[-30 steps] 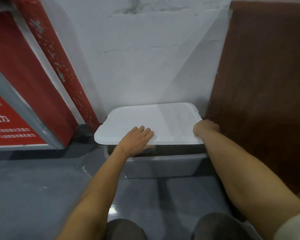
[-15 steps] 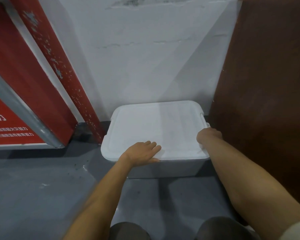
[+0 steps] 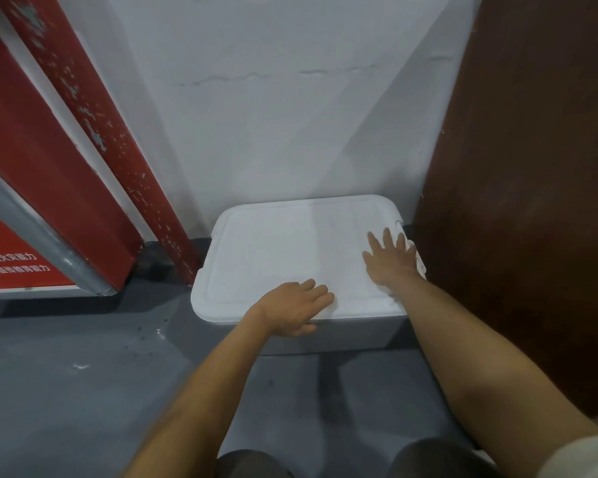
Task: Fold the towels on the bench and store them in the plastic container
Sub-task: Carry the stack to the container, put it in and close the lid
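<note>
1. Grey floor (image 3: 66,391), smooth and slightly glossy, lies open to the left of the container (image 3: 325,334).
2. The container sits against the white wall (image 3: 273,115), just beside a brown panel (image 3: 532,201).
3. Its white rounded-corner lid (image 3: 273,250) is on.
4. Right hand (image 3: 390,260): fingers spread flat on the lid.
5. Left hand (image 3: 290,307): fingers straight on the lid's near edge.

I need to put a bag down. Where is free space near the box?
Bare grey floor left of the box, below the red sign. Crowded: both hands press the lid, and a brown panel stands close on its right.
</note>
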